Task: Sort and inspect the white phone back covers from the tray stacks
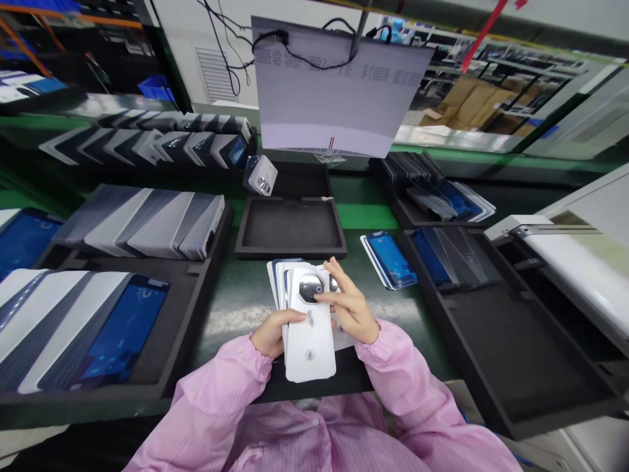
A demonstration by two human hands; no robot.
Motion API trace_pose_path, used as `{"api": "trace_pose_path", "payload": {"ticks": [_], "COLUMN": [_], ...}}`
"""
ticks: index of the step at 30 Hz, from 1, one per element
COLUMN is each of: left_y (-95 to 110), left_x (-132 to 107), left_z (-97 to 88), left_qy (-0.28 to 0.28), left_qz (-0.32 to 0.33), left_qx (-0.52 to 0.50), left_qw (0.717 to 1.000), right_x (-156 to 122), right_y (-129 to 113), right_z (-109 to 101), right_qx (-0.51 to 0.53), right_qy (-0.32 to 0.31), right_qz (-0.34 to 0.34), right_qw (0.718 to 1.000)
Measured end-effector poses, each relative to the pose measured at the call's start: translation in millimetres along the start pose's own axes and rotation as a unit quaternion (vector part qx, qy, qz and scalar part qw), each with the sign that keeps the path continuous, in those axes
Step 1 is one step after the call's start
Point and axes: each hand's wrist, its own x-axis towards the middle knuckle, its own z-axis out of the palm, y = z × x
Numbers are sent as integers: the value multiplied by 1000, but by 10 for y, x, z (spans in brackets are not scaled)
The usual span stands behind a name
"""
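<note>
A white phone back cover point(310, 344) with a dark camera window point(311, 288) is held upright in front of my body. My left hand point(275, 331) grips it at the left edge, thumb across its face, together with a fanned stack of similar covers point(278, 285) behind it. My right hand point(351, 305) is at the upper right edge; a fingertip touches the camera window, other fingers reach toward the top corner, and the thumb is partly hidden behind the cover. Part of another pale piece point(343, 337) shows below my right hand.
Dark trays with rows of covers stand left point(184, 314) and back left. An empty-looking black tray point(289, 229) lies ahead, with a small stack of covers point(263, 176) at its back corner. Blue-filmed panels point(393, 259) lie to the right, beside a long tray point(511, 354).
</note>
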Motion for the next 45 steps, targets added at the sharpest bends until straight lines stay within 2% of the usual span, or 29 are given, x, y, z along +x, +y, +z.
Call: {"api": "trace_pose_path", "payload": {"ticks": [3, 4, 6, 8, 10, 16, 21, 23, 26, 28, 32, 35, 37, 40, 42, 45], "left_y": [-25, -29, -31, -25, -11, 47, 59, 61, 90, 136, 266, 336, 349, 332, 312, 292], "left_x": [-1, -3, -9, -16, -21, -23, -38, -39, -45, -62, -118, -147, -152, -140, -126, -108], "left_z": [30, 40, 58, 71, 77, 77, 93, 104, 112, 104, 55, 21, 17, 33, 46, 54], "left_qy": [54, 79, 115, 124, 127, 188, 186, 194, 233, 238, 167, 183, 196, 194, 192, 191], "left_qz": [80, 108, 147, 154, 149, 195, 209, 209, 191, 184, 231, 274, 276, 253, 233, 209], "left_qx": [41, 51, 57, 45, 34, 41, 44, 43, 36, 24, -16, -34, -41, -44, -43, -37], "left_qw": [995, 990, 981, 979, 980, 962, 959, 958, 953, 953, 958, 943, 940, 947, 952, 958], "right_x": [-17, -22, -26, -20, -4, 30, 24, 26, 43, 54, 2, -120, -218, -340, -383, -387], "right_y": [3, 6, 16, 24, 31, 60, 82, 86, 97, 115, 139, 116, 100, 114, 145, 193], "right_z": [55, 83, 140, 173, 168, 17, -6, 6, -42, -152, -482, -633, -631, -516, -420, -303], "right_qx": [111, 151, 207, 230, 244, 284, 320, 324, 322, 309, 261, 245, 251, 230, 181, 83], "right_qy": [75, 71, 21, -24, -28, 13, 36, 40, 39, 58, 136, 156, 130, 104, 104, 89], "right_qz": [145, 191, 268, 313, 338, 361, 368, 369, 378, 387, 357, 344, 372, 416, 422, 395], "right_qw": [980, 967, 941, 921, 909, 889, 872, 871, 867, 867, 887, 893, 884, 874, 882, 911]}}
